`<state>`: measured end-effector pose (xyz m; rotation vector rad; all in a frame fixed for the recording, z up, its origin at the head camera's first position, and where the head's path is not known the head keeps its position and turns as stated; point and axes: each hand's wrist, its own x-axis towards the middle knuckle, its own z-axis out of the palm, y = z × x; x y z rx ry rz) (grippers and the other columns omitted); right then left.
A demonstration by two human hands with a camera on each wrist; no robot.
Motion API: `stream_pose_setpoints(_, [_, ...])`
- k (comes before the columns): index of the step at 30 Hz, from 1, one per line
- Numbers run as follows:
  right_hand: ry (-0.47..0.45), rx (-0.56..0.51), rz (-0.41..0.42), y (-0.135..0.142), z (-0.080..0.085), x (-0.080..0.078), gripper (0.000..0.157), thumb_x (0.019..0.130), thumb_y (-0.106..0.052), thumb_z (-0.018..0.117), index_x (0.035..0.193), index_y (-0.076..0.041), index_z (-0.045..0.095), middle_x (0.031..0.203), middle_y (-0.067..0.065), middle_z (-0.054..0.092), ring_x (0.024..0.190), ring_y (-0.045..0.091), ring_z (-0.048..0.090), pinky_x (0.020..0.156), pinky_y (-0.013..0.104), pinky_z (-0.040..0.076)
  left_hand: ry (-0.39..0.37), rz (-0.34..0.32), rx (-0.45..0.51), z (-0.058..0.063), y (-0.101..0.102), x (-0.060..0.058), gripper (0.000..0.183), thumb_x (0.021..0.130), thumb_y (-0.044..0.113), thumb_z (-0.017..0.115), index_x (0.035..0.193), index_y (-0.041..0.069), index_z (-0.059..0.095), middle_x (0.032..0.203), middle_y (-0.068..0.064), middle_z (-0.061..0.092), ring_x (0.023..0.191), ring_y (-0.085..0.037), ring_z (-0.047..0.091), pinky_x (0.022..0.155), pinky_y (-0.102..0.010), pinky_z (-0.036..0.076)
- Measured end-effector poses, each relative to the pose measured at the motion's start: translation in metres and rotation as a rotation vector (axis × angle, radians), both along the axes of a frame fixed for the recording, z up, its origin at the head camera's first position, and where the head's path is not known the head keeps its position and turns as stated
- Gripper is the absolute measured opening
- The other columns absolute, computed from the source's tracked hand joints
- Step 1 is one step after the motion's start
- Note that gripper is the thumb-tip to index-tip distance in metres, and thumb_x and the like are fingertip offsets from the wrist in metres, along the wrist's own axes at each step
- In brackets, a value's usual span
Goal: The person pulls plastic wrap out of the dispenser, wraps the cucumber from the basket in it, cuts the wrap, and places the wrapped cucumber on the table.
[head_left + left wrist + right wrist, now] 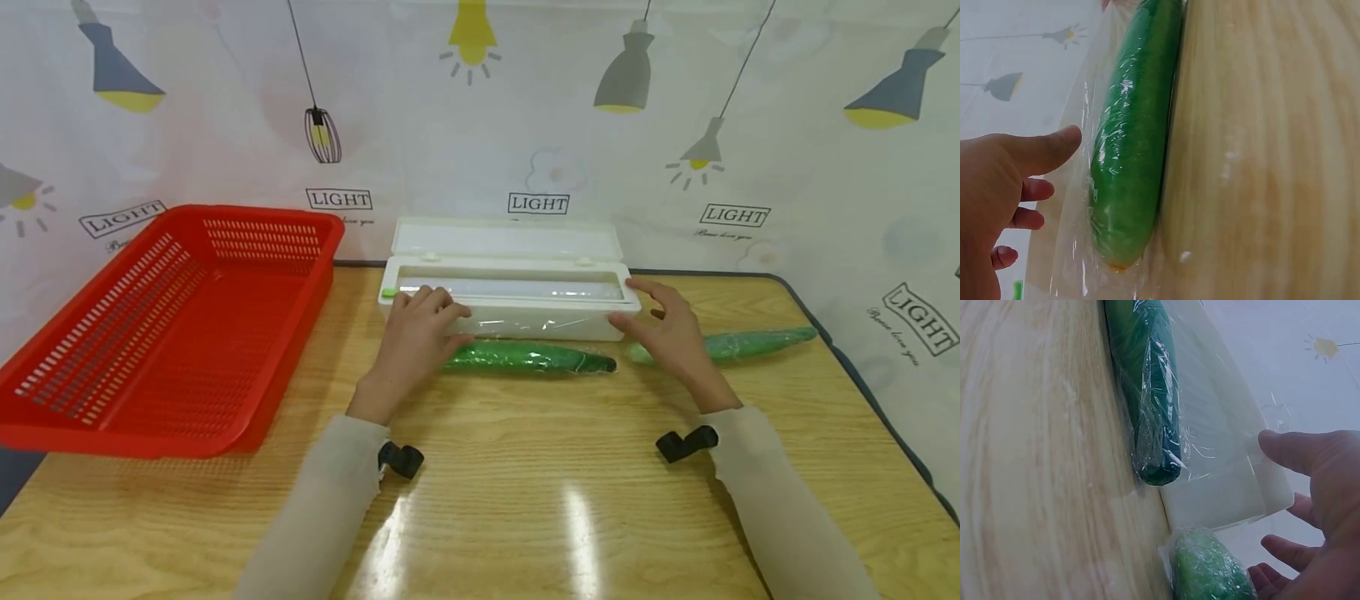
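Observation:
A white cling film dispenser (pixel 517 321) stands at the back of the table with its lid raised. Clear film hangs down its front to a film-wrapped cucumber (pixel 532 358) lying before it. My left hand (pixel 420 329) is at the dispenser's left end, fingers over the front edge near the green slide cutter (pixel 388 292). In the left wrist view its thumb (pixel 1054 150) is straight beside the film. My right hand (pixel 671 329) grips the dispenser's right end, thumb at the front and index finger at the top corner. Another wrapped cucumber (pixel 761 343) lies behind that wrist, partly hidden.
A red plastic basket (pixel 292 350) with slotted sides stands on the left of the wooden table (pixel 495 467). Behind the dispenser hangs a backdrop (pixel 450 158) printed with lamps. The table's dark edge (pixel 870 375) runs along the right.

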<state>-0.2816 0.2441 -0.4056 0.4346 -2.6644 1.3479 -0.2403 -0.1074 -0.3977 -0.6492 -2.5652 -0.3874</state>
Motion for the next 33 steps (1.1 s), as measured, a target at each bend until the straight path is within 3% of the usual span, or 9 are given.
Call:
stream_pose_setpoints(7, [0.071, -0.025, 0.046, -0.002, 0.0, 0.0, 0.048, 0.087, -0.021, 0.072, 0.132, -0.012, 0.056, 0.145, 0.013, 0.036, 0.133, 0.034, 0.028, 0.099, 0.061, 0.028, 0.021, 0.039, -0.1, -0.004, -0.002, -0.001, 0.028, 0.082, 0.034, 0.075, 0.102, 0.015, 0.072, 0.092, -0.001, 0.059, 0.09, -0.022, 0.051, 0.077, -0.039, 0.035])
stream_pose_setpoints(10, [0.117, -0.036, 0.068, -0.009, 0.009, 0.008, 0.036, 0.087, -0.009, 0.07, 0.121, -0.003, 0.062, 0.144, 0.018, 0.035, 0.132, 0.04, 0.024, 0.096, 0.064, 0.027, 0.032, 0.047, -0.126, -0.005, -0.003, -0.001, 0.026, 0.083, 0.035, 0.074, 0.101, 0.016, 0.072, 0.091, 0.0, 0.058, 0.089, -0.021, 0.05, 0.076, -0.039, 0.035])
stream_pose_setpoints(15, [0.156, -0.029, 0.085, -0.009, 0.005, 0.006, 0.015, 0.086, -0.007, 0.071, 0.1, 0.0, 0.07, 0.142, 0.019, 0.037, 0.132, 0.041, 0.022, 0.095, 0.064, 0.025, 0.011, 0.043, -0.132, -0.006, -0.004, -0.001, 0.026, 0.086, 0.036, 0.071, 0.103, 0.017, 0.071, 0.091, 0.0, 0.059, 0.089, -0.02, 0.051, 0.076, -0.038, 0.035])
stream_pose_setpoints(17, [0.132, -0.031, 0.085, -0.004, -0.003, -0.002, 0.015, 0.087, -0.013, 0.071, 0.1, -0.004, 0.071, 0.143, 0.015, 0.037, 0.133, 0.037, 0.022, 0.096, 0.064, 0.024, -0.004, 0.041, -0.123, -0.005, -0.006, 0.001, 0.026, 0.087, 0.036, 0.069, 0.104, 0.016, 0.071, 0.091, 0.001, 0.059, 0.088, -0.02, 0.051, 0.076, -0.038, 0.035])
stream_pose_setpoints(20, [0.051, -0.041, 0.078, -0.004, -0.003, -0.002, 0.025, 0.089, -0.021, 0.07, 0.109, -0.006, 0.069, 0.145, 0.011, 0.036, 0.134, 0.033, 0.023, 0.098, 0.061, 0.026, -0.039, 0.026, -0.095, -0.003, -0.007, 0.004, 0.024, 0.088, 0.035, 0.069, 0.101, 0.015, 0.07, 0.09, 0.001, 0.059, 0.085, -0.019, 0.052, 0.074, -0.037, 0.035])
stream_pose_setpoints(25, [-0.054, -0.054, 0.079, -0.004, -0.002, -0.003, 0.036, 0.091, -0.028, 0.066, 0.121, -0.008, 0.062, 0.149, 0.008, 0.03, 0.136, 0.03, 0.022, 0.101, 0.061, 0.025, -0.144, -0.081, -0.023, 0.002, 0.0, 0.01, 0.017, 0.082, 0.03, 0.076, 0.091, 0.017, 0.07, 0.088, 0.003, 0.059, 0.083, -0.017, 0.053, 0.079, -0.038, 0.039])
stream_pose_setpoints(29, [-0.074, -0.067, 0.068, -0.003, -0.002, -0.003, 0.039, 0.091, -0.027, 0.066, 0.124, -0.007, 0.059, 0.149, 0.01, 0.029, 0.137, 0.031, 0.021, 0.102, 0.061, 0.024, -0.168, -0.139, -0.109, 0.001, 0.007, 0.015, 0.021, 0.079, 0.029, 0.079, 0.097, 0.022, 0.069, 0.09, 0.004, 0.055, 0.087, -0.016, 0.05, 0.084, -0.039, 0.036])
stream_pose_setpoints(33, [-0.08, -0.065, 0.07, -0.002, -0.002, -0.003, 0.041, 0.092, -0.025, 0.065, 0.128, -0.008, 0.057, 0.149, 0.01, 0.028, 0.137, 0.031, 0.02, 0.102, 0.061, 0.023, -0.151, -0.116, -0.19, -0.005, 0.009, 0.018, 0.036, 0.079, 0.028, 0.079, 0.113, 0.024, 0.066, 0.094, 0.003, 0.054, 0.092, -0.018, 0.048, 0.083, -0.039, 0.033])
